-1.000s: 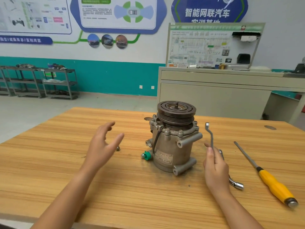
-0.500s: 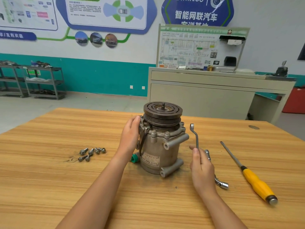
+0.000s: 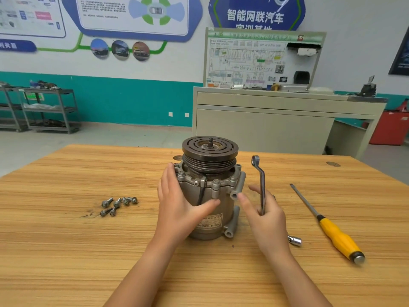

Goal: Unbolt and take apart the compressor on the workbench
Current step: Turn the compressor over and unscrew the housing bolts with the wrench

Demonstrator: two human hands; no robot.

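Grey compressor (image 3: 210,161) between left hand (image 3: 177,209) and right hand (image 3: 267,218) with wrench (image 3: 262,182)

The left hand (image 3: 177,209) lies against the upright compressor (image 3: 211,171) while the right hand (image 3: 266,218) grips a wrench (image 3: 262,187) beside it.

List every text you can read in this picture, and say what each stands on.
"智能网联汽车": blue wall sign; the line below it is half hidden.
"SQMW": label on the compressor, upside down; the rest is too small.
Wiring board and wall posters: too small or blurred.
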